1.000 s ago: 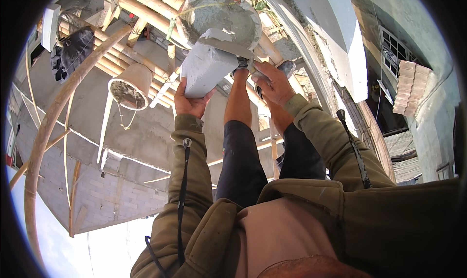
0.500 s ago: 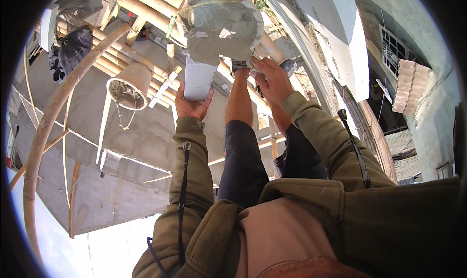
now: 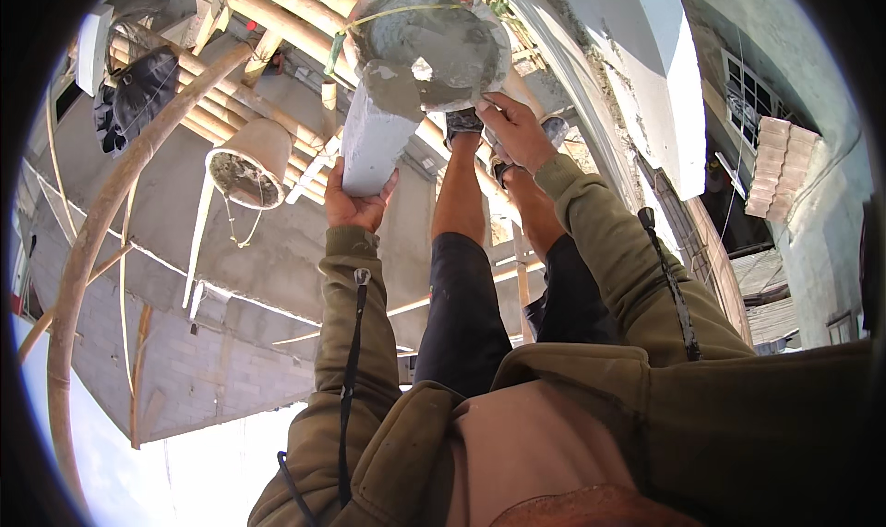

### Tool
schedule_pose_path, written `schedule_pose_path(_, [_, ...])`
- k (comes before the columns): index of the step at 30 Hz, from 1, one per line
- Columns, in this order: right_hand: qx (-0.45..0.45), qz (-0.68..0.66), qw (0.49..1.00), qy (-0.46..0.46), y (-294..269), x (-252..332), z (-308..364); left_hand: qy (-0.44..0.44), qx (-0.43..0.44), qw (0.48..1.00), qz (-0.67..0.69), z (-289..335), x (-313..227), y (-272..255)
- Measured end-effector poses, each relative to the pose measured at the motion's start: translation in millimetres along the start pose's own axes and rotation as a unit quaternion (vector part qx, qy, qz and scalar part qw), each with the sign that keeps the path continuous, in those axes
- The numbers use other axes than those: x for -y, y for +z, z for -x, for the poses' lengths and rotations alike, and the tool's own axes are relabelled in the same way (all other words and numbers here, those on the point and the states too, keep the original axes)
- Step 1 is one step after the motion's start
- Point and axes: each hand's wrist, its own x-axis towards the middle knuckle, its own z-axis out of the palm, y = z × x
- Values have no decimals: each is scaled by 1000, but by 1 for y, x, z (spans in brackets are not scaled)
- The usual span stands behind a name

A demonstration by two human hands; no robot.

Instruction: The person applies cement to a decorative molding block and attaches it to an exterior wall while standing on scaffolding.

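Head view: grasping the pale block [image 3: 373, 153] by its near end in the left hand [image 3: 358, 204], with far end over or against the mortar bucket [image 3: 504, 58], right hand [image 3: 519, 137] bent near the rim, cannot tell whether gripping anything; likely stiff, weighty, chip-prone, best cupped underneath.

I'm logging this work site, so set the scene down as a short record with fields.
Left hand: cupped around the near end of the block
Block: pale grey, darker grey at its far end
Right hand: at the rim of the large bucket; whether it grips a tool cannot be told
Large bucket: round, grey mix inside
Second bucket: to the left, cord hanging from it
Left side: curved pole
Right side: ribbed tiles
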Motion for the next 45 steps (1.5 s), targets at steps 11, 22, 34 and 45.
schedule_pose_path(11, [-74,290,879,-371,-15,-41,70,7,8,1000,18,4,6,13])
schedule_pose_path(22, [-165,374,890,-203,-6,-32,-104,151,-9,962,-226,48,-26,29])
schedule_pose_path(34, [117,-95,988,-42,-56,-11,0,14,3,992,-123,60,-5,18])
schedule_pose_path(45, [-99,223,905,-350,-6,-35,71,-64,14,997,-45,83,38,79])
